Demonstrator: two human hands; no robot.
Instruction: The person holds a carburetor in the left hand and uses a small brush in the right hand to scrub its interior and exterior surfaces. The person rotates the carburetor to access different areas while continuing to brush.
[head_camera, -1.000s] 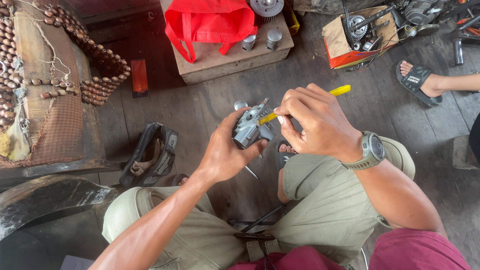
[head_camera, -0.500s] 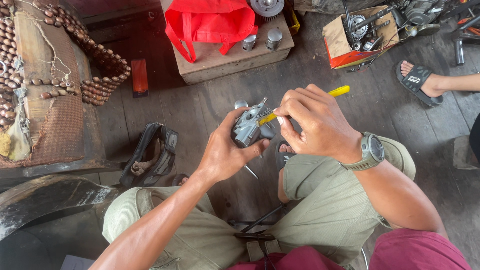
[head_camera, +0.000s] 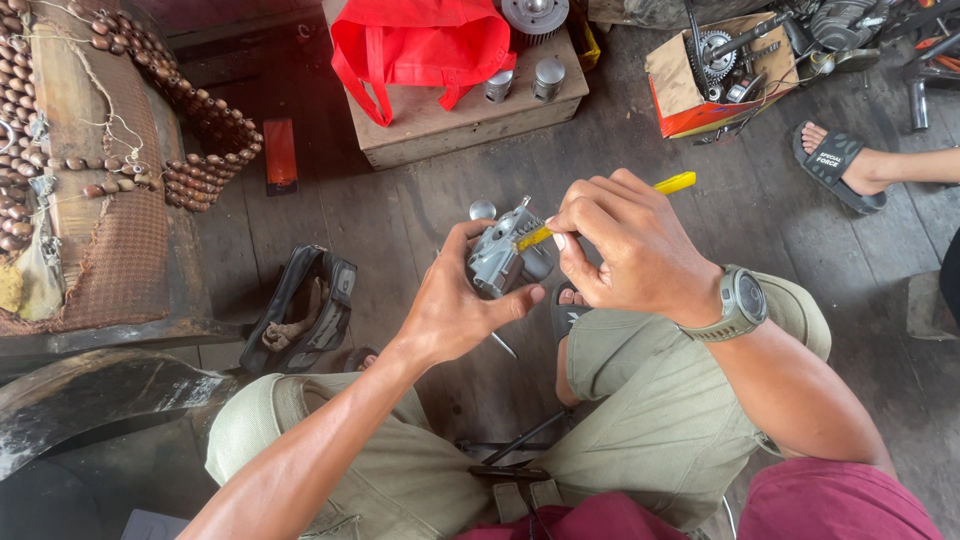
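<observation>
Wooden floor (head_camera: 420, 215), seated work posn.
Metal part (head_camera: 497, 262) gripped by left hand (head_camera: 455, 310); yellow screwdriver (head_camera: 675, 183) clamped in right hand (head_camera: 630, 245).

I see a small repair workshop, work done seated low on a dark plank floor (head_camera: 420, 210). A cardboard box (head_camera: 690, 95) is crammed with gears and greasy metal parts, more engine bits lie at top right, two small metal cylinders (head_camera: 522, 80) stand on a wooden crate (head_camera: 470, 125), and a toothed gear wheel (head_camera: 535, 14) sits behind it.
</observation>
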